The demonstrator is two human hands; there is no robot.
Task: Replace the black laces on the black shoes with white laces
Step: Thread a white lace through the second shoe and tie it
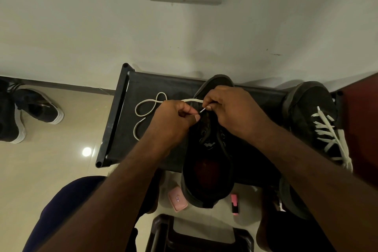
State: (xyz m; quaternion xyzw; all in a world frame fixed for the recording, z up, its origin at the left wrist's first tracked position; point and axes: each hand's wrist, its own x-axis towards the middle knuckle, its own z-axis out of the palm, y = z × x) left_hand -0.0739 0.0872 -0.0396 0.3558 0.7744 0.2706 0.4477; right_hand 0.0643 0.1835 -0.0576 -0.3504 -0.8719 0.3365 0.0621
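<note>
Pinched between the thumb and forefinger of the left hand (176,116) is the white lace (147,102), close to its stiff tip (202,110); the right hand (231,108) is pressed together around the same tip from the other side, at the toe end of the eyelet rows. Both hands are held over the middle black shoe (206,161), which is set at the centre of the dark rack shelf (120,129) with its toe pointing to 12 o'clock. From the pinch, the slack of the lace is trailed out toward 9 o'clock and is laid in loose loops on the shelf.

No lace, black or white, can be seen in the visible eyelets of this shoe, so the old lace is judged to be already removed and the threading only at its first holes. At 3 o'clock the second black shoe (311,129) is already crossed with white lacing (327,133), with its ends left hanging loose. One shoe is therefore judged done, or nearly so, and almost the whole lacing of the other is left. Whether the removed black laces are in view cannot be told.
</note>
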